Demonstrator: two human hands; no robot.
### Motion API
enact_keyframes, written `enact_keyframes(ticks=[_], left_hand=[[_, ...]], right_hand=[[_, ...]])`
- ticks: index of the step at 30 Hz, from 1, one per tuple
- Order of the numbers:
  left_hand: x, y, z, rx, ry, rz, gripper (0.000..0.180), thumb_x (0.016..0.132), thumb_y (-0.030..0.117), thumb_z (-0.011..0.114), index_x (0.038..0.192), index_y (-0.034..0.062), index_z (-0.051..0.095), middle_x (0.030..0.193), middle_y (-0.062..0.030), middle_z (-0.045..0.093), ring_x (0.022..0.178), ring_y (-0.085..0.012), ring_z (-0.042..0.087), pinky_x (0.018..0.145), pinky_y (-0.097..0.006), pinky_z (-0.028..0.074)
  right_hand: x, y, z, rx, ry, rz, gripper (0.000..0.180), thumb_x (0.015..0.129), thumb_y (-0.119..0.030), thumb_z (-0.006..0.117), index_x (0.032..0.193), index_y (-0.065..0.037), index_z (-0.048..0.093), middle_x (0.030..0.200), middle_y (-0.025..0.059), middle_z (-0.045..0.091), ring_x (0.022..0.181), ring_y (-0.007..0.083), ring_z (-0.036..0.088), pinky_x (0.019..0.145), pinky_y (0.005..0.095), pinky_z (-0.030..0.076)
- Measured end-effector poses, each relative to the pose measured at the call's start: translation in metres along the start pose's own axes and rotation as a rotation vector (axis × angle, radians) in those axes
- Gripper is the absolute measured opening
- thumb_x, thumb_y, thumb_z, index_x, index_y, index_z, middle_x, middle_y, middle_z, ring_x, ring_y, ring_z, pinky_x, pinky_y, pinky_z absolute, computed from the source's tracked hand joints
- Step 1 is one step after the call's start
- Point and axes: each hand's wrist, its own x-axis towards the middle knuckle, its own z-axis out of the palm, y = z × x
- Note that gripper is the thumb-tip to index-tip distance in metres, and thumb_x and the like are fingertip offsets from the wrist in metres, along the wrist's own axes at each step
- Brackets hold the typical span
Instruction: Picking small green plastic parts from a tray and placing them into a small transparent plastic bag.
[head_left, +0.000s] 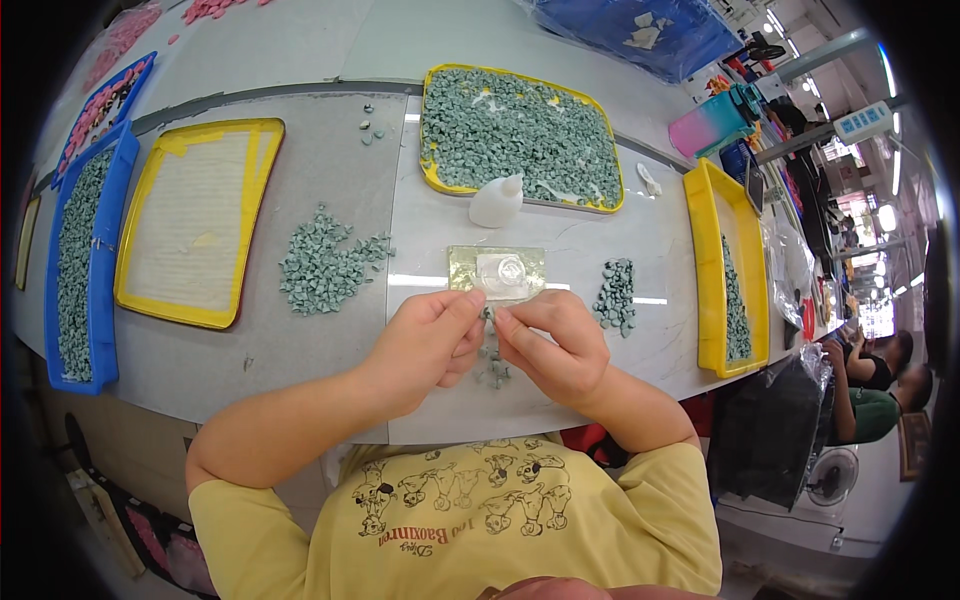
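I can see the bare left hand (432, 340) and bare right hand (556, 345) pinching one small grey-green chip (488, 313) at their fingertips, just this side of a pale yellowish rectangular block (462, 264). Beyond the block stands a white plastic bottle (495, 206); left of it spreads a loose grey-green heap (328, 264), right a smaller dark-green cluster (615, 297).

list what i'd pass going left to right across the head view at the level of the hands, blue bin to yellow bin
Blue bin of green pieces → yellow-edged tray → loose pile of green pieces → left hand → right hand → small cluster of green pieces → yellow bin.
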Motion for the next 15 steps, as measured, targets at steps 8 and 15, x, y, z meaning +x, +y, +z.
enact_keyframes(ticks=[8, 15], left_hand=[[-0.009, -0.009, 0.008, 0.01, 0.03, 0.141, 0.031, 0.095, 0.031, 0.045, 0.074, 0.0081, 0.045, 0.06, 0.0056, 0.036, 0.049, -0.0041, 0.029, 0.042, -0.021, 0.023], [-0.009, -0.016, 0.005, 0.247, 0.125, 0.404, 0.027, 0.095, 0.026, 0.045, 0.077, 0.006, 0.046, 0.063, 0.0047, 0.04, 0.055, -0.0033, 0.033, 0.047, -0.02, 0.028]], right_hand=[[0.001, -0.004, 0.005, -0.046, 0.069, -0.042, 0.03, 0.06, 0.002, 0.069, 0.087, 0.009, 0.059, 0.082, 0.0138, 0.058, 0.063, 0.0226, 0.054, 0.051, 0.0314, 0.042], [-0.002, -0.01, 0.01, 0.121, 0.117, 0.179, 0.031, 0.064, 0.011, 0.069, 0.093, 0.004, 0.063, 0.085, 0.0107, 0.06, 0.066, 0.0193, 0.057, 0.057, 0.0278, 0.047]])
